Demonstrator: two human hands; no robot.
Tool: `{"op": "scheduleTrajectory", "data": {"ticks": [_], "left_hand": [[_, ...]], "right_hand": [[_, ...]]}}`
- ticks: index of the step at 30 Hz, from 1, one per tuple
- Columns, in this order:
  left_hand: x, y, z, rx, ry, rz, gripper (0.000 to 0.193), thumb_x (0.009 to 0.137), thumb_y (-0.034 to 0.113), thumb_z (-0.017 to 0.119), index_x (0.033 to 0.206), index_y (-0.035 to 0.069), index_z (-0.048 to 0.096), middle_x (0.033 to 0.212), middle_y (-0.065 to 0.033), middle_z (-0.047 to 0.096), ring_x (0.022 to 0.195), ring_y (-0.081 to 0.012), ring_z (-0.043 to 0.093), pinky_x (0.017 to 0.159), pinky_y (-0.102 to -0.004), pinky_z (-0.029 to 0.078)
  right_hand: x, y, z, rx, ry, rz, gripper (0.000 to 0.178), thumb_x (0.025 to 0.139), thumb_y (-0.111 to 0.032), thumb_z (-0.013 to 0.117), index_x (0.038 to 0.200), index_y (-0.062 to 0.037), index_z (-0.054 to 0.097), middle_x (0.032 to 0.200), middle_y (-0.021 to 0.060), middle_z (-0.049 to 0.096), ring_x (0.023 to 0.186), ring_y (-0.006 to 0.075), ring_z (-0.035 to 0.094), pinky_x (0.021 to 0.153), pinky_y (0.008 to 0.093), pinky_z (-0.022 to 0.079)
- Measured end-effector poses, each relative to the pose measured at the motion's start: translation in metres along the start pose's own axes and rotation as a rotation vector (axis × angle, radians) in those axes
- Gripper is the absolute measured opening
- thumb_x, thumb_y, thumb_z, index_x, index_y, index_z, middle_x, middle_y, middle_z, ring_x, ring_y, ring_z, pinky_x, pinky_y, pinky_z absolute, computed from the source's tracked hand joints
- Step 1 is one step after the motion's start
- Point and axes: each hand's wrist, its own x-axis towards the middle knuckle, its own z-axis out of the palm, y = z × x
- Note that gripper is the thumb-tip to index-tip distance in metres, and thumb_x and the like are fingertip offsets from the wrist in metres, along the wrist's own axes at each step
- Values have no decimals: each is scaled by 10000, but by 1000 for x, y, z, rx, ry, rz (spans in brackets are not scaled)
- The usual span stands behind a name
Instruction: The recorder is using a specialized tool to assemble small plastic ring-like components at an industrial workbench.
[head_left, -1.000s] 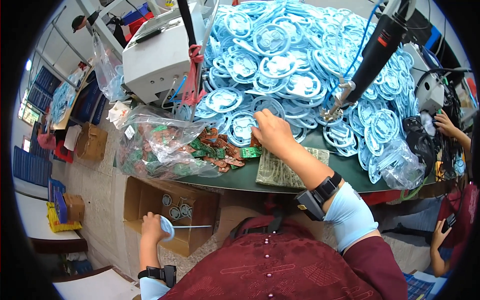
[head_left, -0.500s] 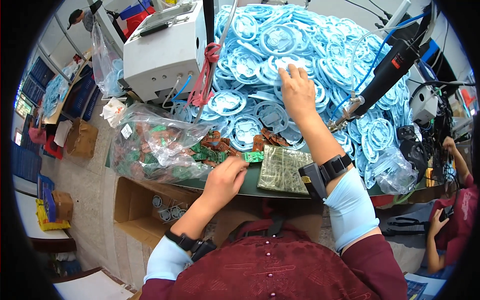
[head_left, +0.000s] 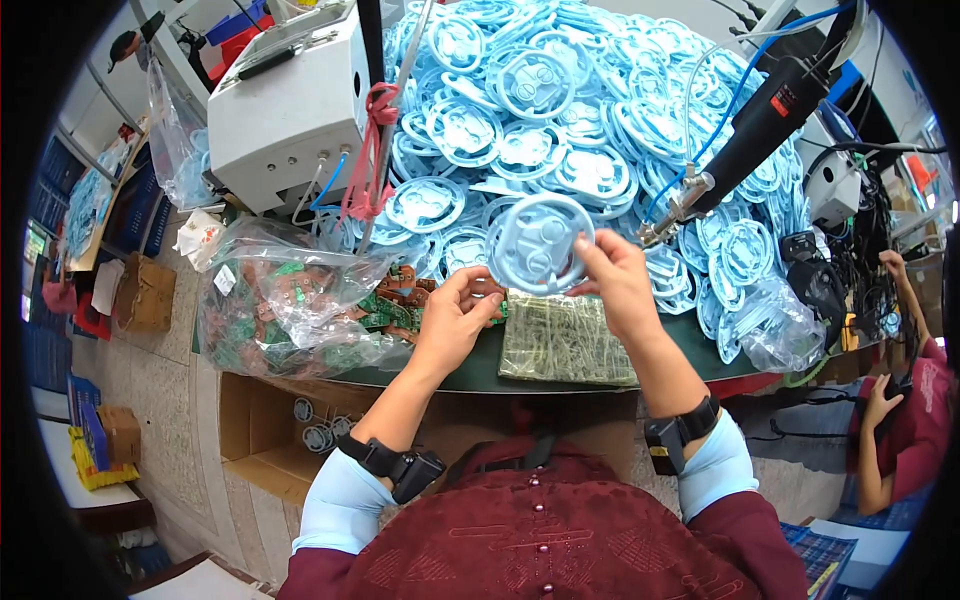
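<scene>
My right hand [head_left: 615, 275] grips a light-blue round plastic housing [head_left: 541, 243] by its right rim, holding it up over the front of the table. Close to its left edge is my left hand [head_left: 462, 312], thumb and fingers pinched on a small green circuit board [head_left: 499, 308], mostly hidden by the fingers. Behind both hands rises a large heap of similar light-blue housings [head_left: 462, 135]. A clear plastic bag [head_left: 300, 310] of green and brown circuit boards lies left of my left hand, some boards spilling from its mouth.
A flat film-wrapped block [head_left: 565, 340] sits at the table's front edge. A grey-white machine [head_left: 285, 110] stands back left, beside a pole with pink ribbon. A black tool [head_left: 765, 125] slants in from the right. Below is a cardboard box [head_left: 250, 430]. Another person [head_left: 905, 420] is at far right.
My right hand has come back from the heap toward me, now with a light-blue housing in it. The left hand has risen slightly, with the small green board lifted in its fingers.
</scene>
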Motion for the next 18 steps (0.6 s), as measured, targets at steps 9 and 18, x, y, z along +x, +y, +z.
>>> {"op": "scheduleTrajectory", "data": {"ticks": [9, 18], "left_hand": [[-19, -20, 28, -280, -152, -178, 235, 956, 86, 635, 1139, -28, 542, 863, -81, 696, 707, -126, 675, 587, -239, 525], [16, 93, -3, -347, 182, 400, 657, 924, 94, 632, 1498, 22, 321, 1323, -181, 590, 1140, -221, 627, 918, -301, 510]], "right_hand": [[-62, 56, -44, 75, 3, 350, 197, 974, -217, 621, 961, -23, 650, 737, 22, 633, 568, 90, 593, 462, 224, 484], [-37, -45, -15, 491, -131, -14, 545, 961, -171, 643, 1423, 4, 413, 1228, 180, 621, 1055, 253, 670, 844, 345, 566]]}}
